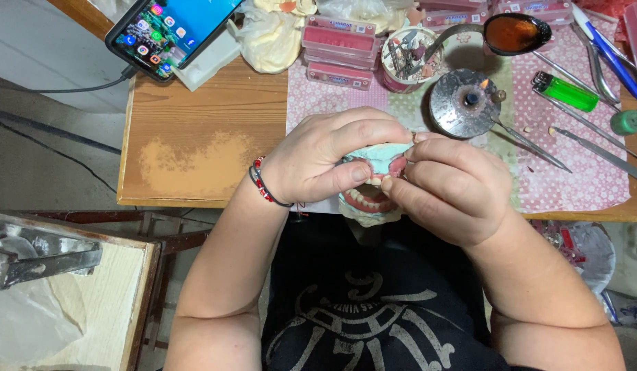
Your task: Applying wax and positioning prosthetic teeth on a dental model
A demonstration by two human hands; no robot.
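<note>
While both hands met over the near edge of the wooden table, a stack of flat pink boxes with lighter label strips on their front edges lay at the far side, just left of a round pot crammed with small tools. More pink boxes ran along the top edge. A phone with a lit screen of coloured icons leaned at the far left corner. A green lighter lay on the pink patterned cloth, right of a small round metal burner with a flame at its rim.

The left hand, a beaded band at its wrist, curled around the dental model, thumb pressed across the pink gum and fingers closed over the pale green base. The right hand came in from the right, its fingertips pinched together against the row of teeth. The model sat between the two hands, above the person's lap.
</note>
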